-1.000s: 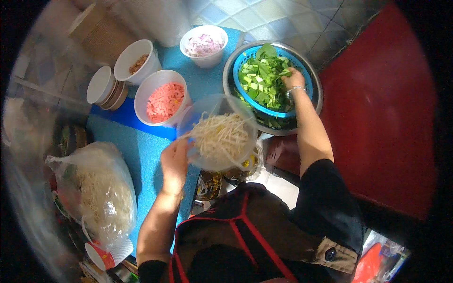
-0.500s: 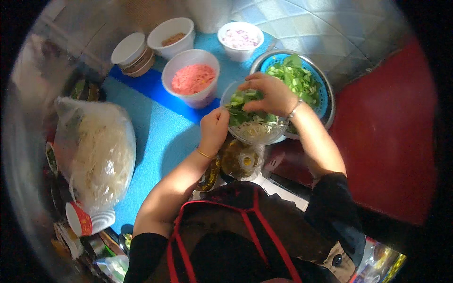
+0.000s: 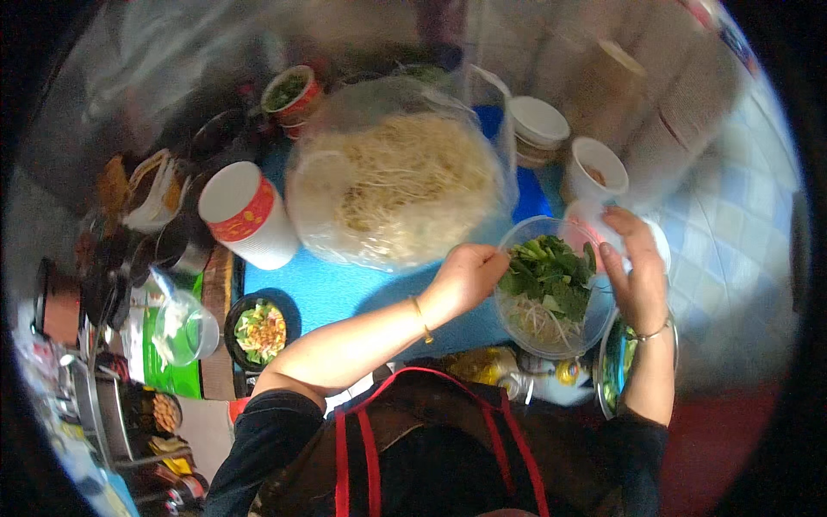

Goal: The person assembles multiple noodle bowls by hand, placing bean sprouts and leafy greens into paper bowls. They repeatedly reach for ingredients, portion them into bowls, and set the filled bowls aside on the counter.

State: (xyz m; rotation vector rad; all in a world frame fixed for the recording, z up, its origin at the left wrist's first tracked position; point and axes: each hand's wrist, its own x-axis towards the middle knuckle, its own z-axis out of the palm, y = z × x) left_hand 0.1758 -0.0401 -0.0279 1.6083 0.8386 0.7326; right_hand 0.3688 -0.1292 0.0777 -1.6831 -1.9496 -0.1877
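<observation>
My left hand [image 3: 469, 280] pinches the left rim of a clear plastic bowl [image 3: 600, 317]. Chopped leafy greens [image 3: 551, 269] lie in the bowl over pale bean sprouts [image 3: 551, 330]. By the bowl's right rim is my right hand [image 3: 639, 274], fingers apart and nothing visible in them. Behind this hand, a white tub of pink minced food [image 3: 581, 231] is partly covered. A metal basin [image 3: 676, 349] of greens shows on both sides of my right forearm, largely hidden by it.
A big clear bag of bean sprouts [image 3: 413, 185] rests on the blue mat [image 3: 319, 289]. Stacked paper cups [image 3: 267, 233] lean left of it. Near my left forearm sits a dark bowl of chopped topping [image 3: 260, 332]. White tubs [image 3: 540, 121] stand at the back; bottles [image 3: 491, 366] stand near my body.
The view has swung left, bringing the sprout bag to the middle. My right hand has come out of the bowl and opened beside its rim. My left hand keeps its grip.
</observation>
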